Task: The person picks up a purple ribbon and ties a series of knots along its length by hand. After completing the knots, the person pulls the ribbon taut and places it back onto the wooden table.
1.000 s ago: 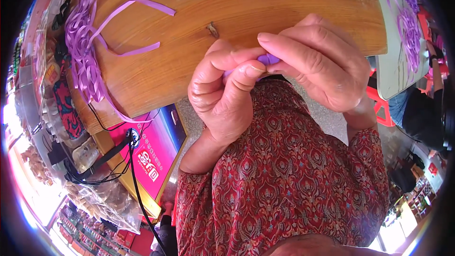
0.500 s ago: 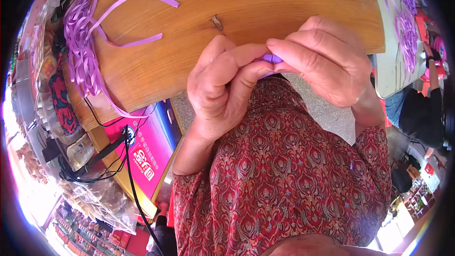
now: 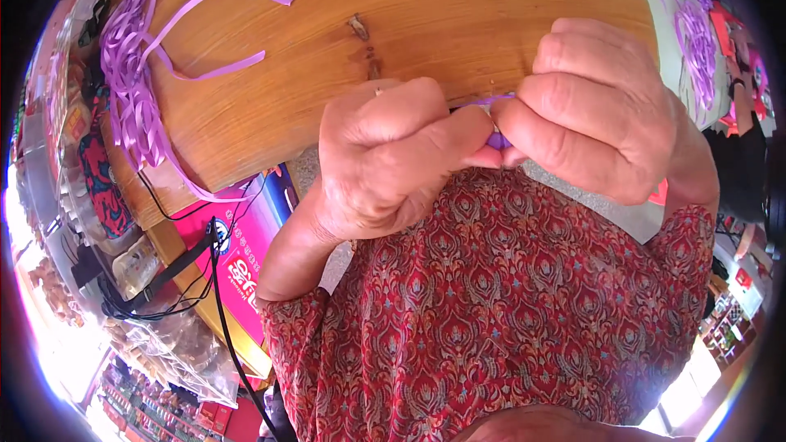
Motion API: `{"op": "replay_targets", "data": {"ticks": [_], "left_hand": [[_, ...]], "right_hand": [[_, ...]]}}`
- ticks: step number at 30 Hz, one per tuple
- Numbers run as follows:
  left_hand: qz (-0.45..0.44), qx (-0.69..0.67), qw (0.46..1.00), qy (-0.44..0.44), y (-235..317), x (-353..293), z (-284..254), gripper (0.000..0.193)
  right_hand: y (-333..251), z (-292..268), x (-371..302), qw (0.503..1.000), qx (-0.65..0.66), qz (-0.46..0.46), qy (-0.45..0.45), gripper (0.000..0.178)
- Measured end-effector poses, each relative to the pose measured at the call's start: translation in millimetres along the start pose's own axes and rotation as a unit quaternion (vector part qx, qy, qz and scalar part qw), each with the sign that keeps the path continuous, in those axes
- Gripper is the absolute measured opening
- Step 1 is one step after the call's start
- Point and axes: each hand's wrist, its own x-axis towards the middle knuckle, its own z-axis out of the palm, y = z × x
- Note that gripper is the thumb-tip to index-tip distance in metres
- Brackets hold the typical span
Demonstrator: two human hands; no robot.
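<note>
Purple ribbon (image 3: 496, 140), mostly hidden, shows as a small bit between your fingertips in the head view, in front of your chest by the near edge of the wooden table (image 3: 458, 8). Your left hand (image 3: 385, 155) and right hand (image 3: 594, 119) pinch it from either side, fingers curled. Like the glossy ribbon heap (image 3: 131, 69) at left, it's probably light, limp and slippery; best held flat between thumb and forefinger, close to the middle
</note>
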Motion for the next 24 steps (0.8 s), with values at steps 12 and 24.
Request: {"op": "replay_targets", "data": {"ticks": [12, 24], "left_hand": [[0.162, 0.045, 0.985, -0.032, -15, 7, 6, 0.027], [-0.096, -0.010, 0.994, 0.050, -22, -8, 18, 0.014]], "right_hand": [[-10, 9, -15, 0.917, 0.318, 0.240, 0.030, 0.025], [9, 20, -22, 0.592, 0.654, 0.471, 0.000, 0.039]]}}
